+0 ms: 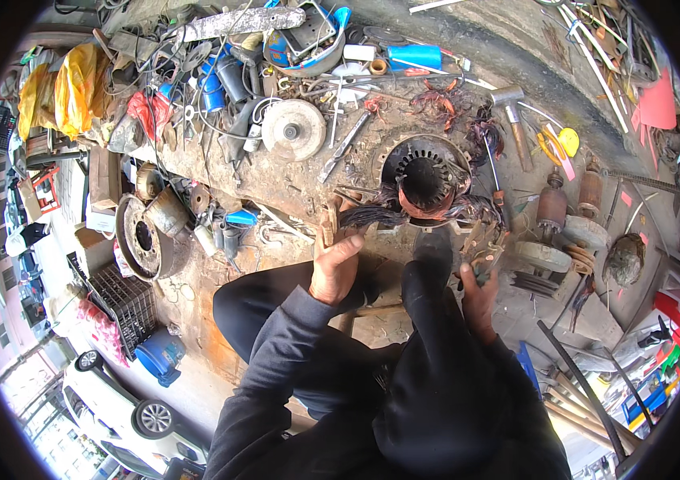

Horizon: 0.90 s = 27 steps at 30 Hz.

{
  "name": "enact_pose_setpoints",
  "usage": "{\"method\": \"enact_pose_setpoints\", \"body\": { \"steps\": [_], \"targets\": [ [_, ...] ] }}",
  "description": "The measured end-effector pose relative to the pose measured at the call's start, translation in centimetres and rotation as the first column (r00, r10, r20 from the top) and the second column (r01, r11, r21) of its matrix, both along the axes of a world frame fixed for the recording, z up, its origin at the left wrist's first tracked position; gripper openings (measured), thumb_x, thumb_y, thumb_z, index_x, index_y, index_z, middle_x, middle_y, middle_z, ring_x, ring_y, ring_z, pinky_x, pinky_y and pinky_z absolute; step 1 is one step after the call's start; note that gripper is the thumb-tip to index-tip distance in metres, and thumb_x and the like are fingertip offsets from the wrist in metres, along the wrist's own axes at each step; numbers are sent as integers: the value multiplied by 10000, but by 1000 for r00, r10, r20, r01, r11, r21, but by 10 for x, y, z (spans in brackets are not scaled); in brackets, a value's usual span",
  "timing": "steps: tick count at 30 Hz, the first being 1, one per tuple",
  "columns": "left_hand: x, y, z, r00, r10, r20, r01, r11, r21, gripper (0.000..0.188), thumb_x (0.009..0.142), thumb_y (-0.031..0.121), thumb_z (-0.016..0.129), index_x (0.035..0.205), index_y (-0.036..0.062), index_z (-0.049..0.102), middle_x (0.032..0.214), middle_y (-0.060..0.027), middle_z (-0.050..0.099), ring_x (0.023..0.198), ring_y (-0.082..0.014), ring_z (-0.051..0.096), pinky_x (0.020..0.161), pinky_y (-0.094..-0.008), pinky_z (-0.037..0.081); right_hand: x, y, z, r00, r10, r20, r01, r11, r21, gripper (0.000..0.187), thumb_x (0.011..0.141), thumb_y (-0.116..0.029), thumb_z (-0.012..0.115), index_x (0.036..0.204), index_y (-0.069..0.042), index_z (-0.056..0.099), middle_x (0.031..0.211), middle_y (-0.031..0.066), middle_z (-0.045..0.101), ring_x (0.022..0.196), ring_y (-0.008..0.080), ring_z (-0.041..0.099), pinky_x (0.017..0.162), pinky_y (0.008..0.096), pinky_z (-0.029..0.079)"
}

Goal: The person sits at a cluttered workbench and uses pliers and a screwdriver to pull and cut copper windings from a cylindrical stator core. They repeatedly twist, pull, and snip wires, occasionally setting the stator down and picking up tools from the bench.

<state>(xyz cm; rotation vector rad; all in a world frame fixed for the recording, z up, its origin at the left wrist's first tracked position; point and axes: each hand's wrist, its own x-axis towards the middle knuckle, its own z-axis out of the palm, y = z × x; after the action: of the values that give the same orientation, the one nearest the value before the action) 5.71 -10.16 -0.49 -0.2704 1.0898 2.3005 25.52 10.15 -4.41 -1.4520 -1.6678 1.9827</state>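
Note:
A round motor stator [392, 172] with a toothed bore and reddish-brown windings lies on the ground before me. Dark wire bundles [372, 217] spread from its near side. My black shoe [434, 244] points up against its near edge. My left hand [335, 264] is beside the left bundle, thumb apart from the raised fingers, whose tips look covered in worn brown material. My right hand [480, 292], right of the shoe, has similarly tattered brown fingertips. Its fingers curl round something dark grey that I cannot make out.
A hammer [508, 98], a screwdriver [498, 197] and a chisel-like bar [344, 147] lie round the stator. A grey disc [293, 130] sits at left, motor rotors [552, 206] at right. Tools and scrap are heaped along the far left. A black crate [122, 308] stands behind my left side.

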Motion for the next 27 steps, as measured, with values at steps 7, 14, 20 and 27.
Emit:
{"method": "enact_pose_setpoints", "body": {
  "steps": [7,14,20,27],
  "targets": [
    [7,-6,-15,982,-171,-86,167,985,-47,1025,839,79,774,1664,53,166,1618,-151,401,1543,-317,323,1294,-515,156,-34,15,-34,959,-97,-268,47,982,-185,243,1049,-244,650,1083,-3,653,883,71,670,733,157,629,666,325,527],
    [9,-19,-16,927,-375,-27,363,912,-192,964,806,258,873,1530,-5,295,1635,-252,324,1573,-374,246,1289,-540,129,-20,16,-55,934,-63,-352,-47,954,-295,371,1087,-254,578,1303,47,578,1136,202,724,789,205,658,680,363,563],
    [3,-40,-3,947,-310,84,312,824,-473,545,838,-98,742,1326,-18,514,1415,-204,601,1414,-322,526,1151,-426,434,-27,22,-60,928,-93,-361,-39,939,-341,252,1047,-138,594,1245,14,566,1035,150,673,774,191,646,637,353,557],
    [-99,-46,18,973,106,-206,-216,732,-646,205,969,52,647,1167,-1,651,1121,-132,732,1038,-238,714,959,-367,568,-26,23,-66,909,-161,-383,18,937,-350,173,1066,-121,528,1196,-25,589,933,103,695,704,191,671,623,317,553]
  ]
}}
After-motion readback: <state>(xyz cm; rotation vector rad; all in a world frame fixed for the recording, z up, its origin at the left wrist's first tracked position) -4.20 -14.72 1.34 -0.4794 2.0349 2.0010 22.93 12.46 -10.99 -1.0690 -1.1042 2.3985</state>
